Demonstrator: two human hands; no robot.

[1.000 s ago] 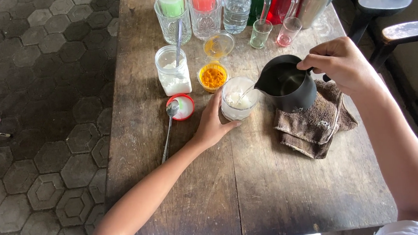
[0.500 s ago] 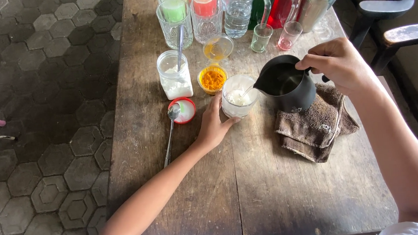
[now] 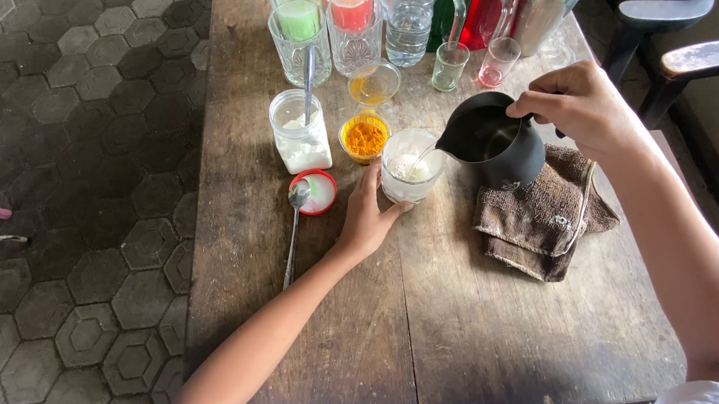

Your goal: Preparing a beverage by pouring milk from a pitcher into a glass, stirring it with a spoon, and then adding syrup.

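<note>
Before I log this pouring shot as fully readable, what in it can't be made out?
Head view only:
- Black pitcher: its handle is covered by the right hand.
- Glass: the near wall is behind the left hand fingers.
- Bottles at the far edge: tops cut off by the frame.
- Brown cloth: part lies under the pitcher.
- White stuff in the glass: kind unclear.
</note>
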